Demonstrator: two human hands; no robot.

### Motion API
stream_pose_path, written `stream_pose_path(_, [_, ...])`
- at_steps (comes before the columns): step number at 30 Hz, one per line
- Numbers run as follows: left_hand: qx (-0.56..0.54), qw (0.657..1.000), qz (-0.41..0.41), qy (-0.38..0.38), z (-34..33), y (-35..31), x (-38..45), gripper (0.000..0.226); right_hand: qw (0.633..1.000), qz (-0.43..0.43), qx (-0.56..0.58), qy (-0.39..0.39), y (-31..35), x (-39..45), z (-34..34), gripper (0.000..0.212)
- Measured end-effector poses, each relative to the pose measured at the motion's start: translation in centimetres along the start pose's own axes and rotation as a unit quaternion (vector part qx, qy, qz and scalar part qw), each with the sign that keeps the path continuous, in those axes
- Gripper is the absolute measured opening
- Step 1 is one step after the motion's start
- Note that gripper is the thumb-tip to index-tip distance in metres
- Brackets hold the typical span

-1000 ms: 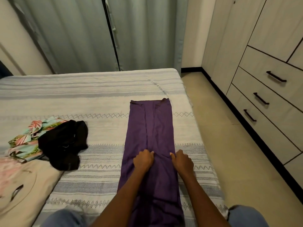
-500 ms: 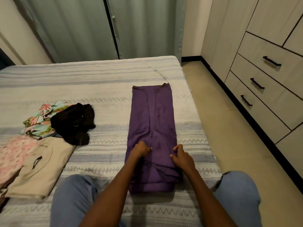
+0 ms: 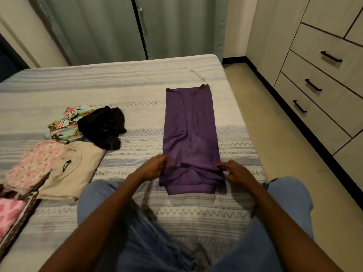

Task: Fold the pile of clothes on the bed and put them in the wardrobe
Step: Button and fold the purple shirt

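Pinching purple garment (image 3: 191,134) edges, both hands, left (image 3: 152,169), right (image 3: 236,171), on bed (image 3: 137,79)

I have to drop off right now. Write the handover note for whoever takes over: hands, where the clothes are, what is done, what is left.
Left hand pinches the left edge of the purple garment; right hand pinches its right edge.
The garment lies on the bed as a long strip, near end doubled over.
Left: folding it shorter, then the black garment and floral garment, both unfolded.
Beige top and pink items lie flat at left.
Nothing in the wardrobe yet; drawers closed.
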State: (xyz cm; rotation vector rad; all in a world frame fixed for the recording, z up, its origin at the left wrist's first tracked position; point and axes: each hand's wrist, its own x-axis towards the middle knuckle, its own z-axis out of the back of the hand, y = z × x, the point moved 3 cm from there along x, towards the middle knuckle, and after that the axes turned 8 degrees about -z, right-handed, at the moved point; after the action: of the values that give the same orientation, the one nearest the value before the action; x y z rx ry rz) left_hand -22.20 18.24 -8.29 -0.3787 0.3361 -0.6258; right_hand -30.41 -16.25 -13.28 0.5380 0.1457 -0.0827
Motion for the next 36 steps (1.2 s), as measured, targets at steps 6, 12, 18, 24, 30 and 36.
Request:
stream_pose_path(6, [0.192, 0.966, 0.046, 0.167, -3.4, 3.2, -4.8, 0.089, 0.983, 0.049, -0.169, -0.055, -0.6, -2.1, -2.5, 0.079])
stream_pose_path(12, [0.212, 0.970, -0.003, 0.121, -4.1, 3.8, -3.9, 0.092, 0.973, 0.073, -0.219, -0.013, 0.4, -3.0, -3.1, 0.094])
stream_pose_path(18, [0.218, 0.973, -0.081, 0.002, -3.6, 2.1, -3.2, 0.086, 0.971, 0.098, -0.220, -0.016, 0.1, -2.5, -2.8, 0.082])
stream_pose_path(24, [0.242, 0.955, -0.161, -0.052, -4.4, 2.2, -2.2, 0.058, 0.989, 0.097, -0.103, -0.036, 0.5, -2.6, -1.5, 0.080])
stream_pose_path(30, [-0.009, 0.994, -0.101, -0.037, -1.5, -1.2, -2.9, 0.061, 0.996, 0.028, 0.072, -0.040, 1.3, -2.9, 1.2, 0.053])
stream_pose_path(36, [-0.255, 0.966, -0.049, 0.009, -1.5, -2.0, -6.0, 0.040, 0.987, -0.032, 0.142, 0.063, 0.5, -4.6, 1.4, 0.047])
